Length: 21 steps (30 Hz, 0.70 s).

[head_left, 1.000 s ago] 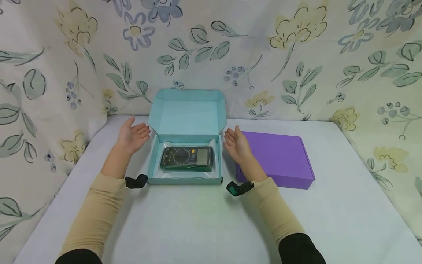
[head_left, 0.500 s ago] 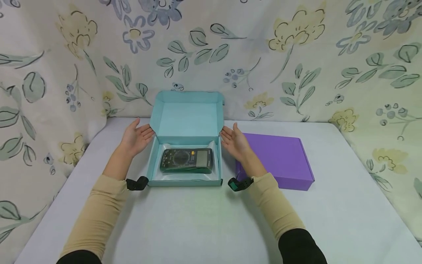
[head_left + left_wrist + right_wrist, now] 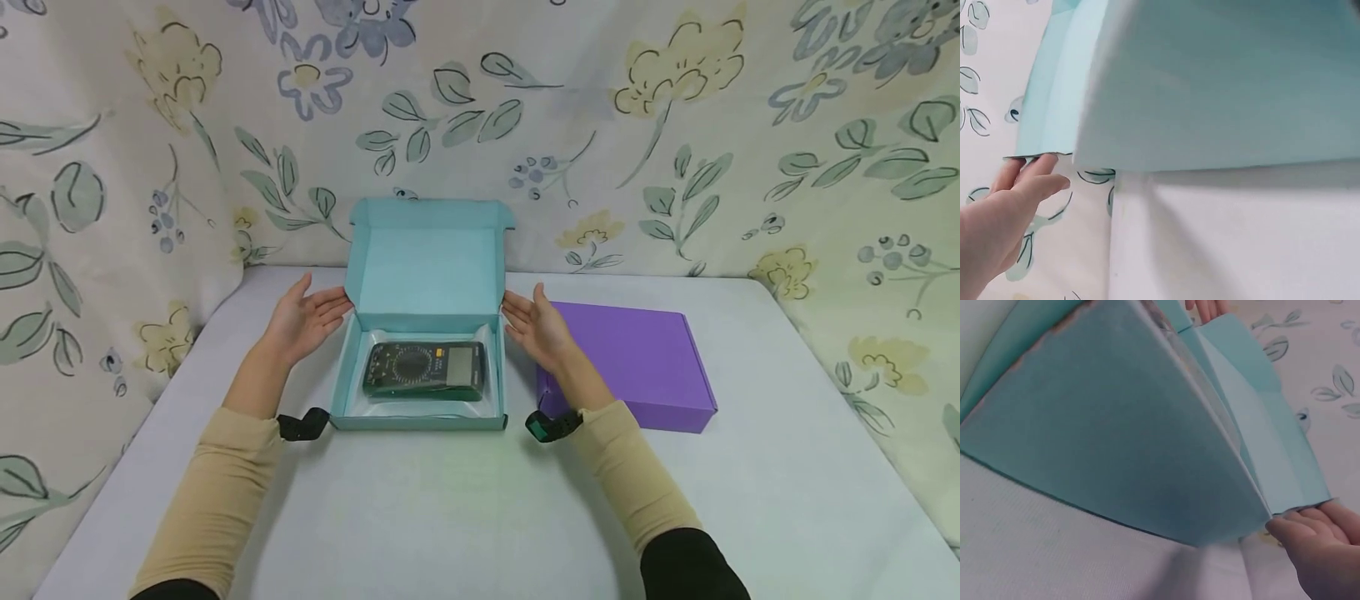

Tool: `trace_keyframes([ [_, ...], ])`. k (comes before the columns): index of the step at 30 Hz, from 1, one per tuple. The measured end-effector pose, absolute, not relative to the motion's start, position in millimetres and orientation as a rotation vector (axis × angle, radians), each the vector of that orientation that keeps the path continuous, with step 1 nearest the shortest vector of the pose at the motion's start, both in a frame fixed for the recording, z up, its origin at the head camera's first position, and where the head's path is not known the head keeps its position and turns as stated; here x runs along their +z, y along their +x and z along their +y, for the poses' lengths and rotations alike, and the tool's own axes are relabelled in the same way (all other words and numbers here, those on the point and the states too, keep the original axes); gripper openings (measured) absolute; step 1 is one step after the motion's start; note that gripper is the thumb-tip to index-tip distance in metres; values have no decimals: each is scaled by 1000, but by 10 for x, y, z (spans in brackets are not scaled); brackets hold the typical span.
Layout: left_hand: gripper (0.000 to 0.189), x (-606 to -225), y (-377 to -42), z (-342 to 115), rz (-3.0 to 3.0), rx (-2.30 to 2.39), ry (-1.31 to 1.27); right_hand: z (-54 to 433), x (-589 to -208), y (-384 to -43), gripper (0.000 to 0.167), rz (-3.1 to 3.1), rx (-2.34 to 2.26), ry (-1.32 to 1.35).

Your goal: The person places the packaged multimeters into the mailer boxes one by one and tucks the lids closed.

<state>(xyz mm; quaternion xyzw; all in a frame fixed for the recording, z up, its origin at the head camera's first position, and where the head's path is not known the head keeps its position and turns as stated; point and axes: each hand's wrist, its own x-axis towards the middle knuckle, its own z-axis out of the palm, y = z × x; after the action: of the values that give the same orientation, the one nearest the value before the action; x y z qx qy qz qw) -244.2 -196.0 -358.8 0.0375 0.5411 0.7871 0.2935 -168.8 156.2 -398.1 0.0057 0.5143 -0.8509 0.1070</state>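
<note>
Flanking the open teal box [image 3: 420, 417] on the white table [image 3: 465, 517], both forearms stretch forward in beige sleeves, palms turned inward toward each other. The left hand [image 3: 303, 318] has straight, slightly spread fingers whose tips touch the left edge of the raised lid [image 3: 426, 267]; the left wrist view shows those fingertips [image 3: 1035, 169] right at the flap's corner. The right hand [image 3: 534, 325] mirrors it, fingers straight, tips meeting the lid's right edge, gripping nothing. Inside the box's tray lies a dark multimeter [image 3: 423, 370] on clear wrap. A closed purple box [image 3: 637, 362] sits just beside the right wrist, under a floral backdrop [image 3: 675, 125]
</note>
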Motion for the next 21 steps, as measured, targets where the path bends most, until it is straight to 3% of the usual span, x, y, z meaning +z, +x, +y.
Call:
trace_keyframes([
  [21,83,-3641,-2344,-2072,1627,1924,256,1654,-4015,-1526,76,1827,-2244,3],
])
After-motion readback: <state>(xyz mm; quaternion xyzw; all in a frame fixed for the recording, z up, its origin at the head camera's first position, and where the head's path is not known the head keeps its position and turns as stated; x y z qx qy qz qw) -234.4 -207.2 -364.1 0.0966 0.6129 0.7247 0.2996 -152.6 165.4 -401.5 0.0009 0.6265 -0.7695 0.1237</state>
